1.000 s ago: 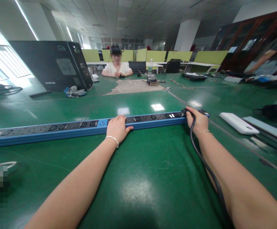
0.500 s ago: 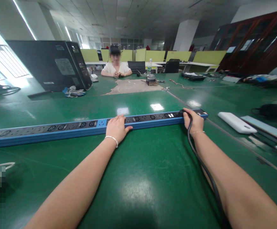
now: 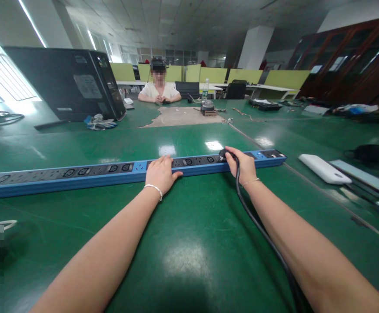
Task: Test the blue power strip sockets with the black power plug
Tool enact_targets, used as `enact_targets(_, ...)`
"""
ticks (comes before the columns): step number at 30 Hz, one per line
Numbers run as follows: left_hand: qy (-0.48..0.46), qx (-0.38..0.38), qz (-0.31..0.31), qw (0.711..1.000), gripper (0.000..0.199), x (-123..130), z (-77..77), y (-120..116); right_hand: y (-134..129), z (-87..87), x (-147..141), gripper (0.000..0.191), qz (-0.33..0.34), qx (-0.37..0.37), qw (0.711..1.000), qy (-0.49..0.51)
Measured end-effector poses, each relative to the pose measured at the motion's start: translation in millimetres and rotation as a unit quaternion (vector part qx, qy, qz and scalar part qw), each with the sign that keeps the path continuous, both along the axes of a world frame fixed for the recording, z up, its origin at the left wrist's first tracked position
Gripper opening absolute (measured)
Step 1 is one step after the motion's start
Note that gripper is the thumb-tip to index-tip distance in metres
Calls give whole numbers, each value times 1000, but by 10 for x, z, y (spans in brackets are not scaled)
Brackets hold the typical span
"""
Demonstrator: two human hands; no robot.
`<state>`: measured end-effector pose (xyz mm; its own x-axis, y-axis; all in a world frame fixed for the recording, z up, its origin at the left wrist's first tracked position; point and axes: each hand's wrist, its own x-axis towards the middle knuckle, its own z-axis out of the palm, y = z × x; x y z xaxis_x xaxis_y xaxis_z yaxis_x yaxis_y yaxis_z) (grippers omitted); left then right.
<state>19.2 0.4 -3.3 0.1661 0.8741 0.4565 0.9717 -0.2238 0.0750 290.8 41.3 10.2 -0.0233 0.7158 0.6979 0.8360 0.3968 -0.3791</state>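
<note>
A long blue power strip (image 3: 78,182) with a row of black sockets lies across the green table. My left hand (image 3: 161,174) grips it near the middle, fingers over the top and thumb along the near side, just right of a blue socket (image 3: 139,167). Between the fingers of my right hand (image 3: 241,166) is a black power plug (image 3: 223,153), its metal prongs showing and facing left, close above the strip's right part. From the plug a black cable (image 3: 257,224) runs down toward me beneath my right forearm. My right hand covers some sockets.
On the right lie a white oblong device (image 3: 323,168) and a flat pale panel (image 3: 367,176). A black computer case (image 3: 62,84) and gloves (image 3: 100,122) are at the back left. Across the table sits a person (image 3: 159,91), near a bottle (image 3: 205,90).
My right hand has moved left along the strip with the plug, from near its right end. A blue socket now shows where that hand was. My left hand stays put.
</note>
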Motion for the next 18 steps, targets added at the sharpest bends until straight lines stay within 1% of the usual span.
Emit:
enact_targets(4,-4,-2,-1,1000,57,2,-7,4,-45,15,-75,33,-30,-27,995,-90)
enact_targets(8,-11,-3,-1,1000,58,-6,-26,15,-90,-13,-157,34,-56,-19,987,-147)
enact_targets(12,-7,-16,-3,1000,57,-17,-9,-1,-120,-64,-164,35,-55,-13,986,-159)
enact_targets(15,7,-16,-5,1000,54,-32,14,-28,-126,-96,-147,35,-50,-11,988,-147)
enact_targets(18,1,2,28,1000,64,-48,22,-45,-108,-100,-135,35,-49,-13,992,-116)
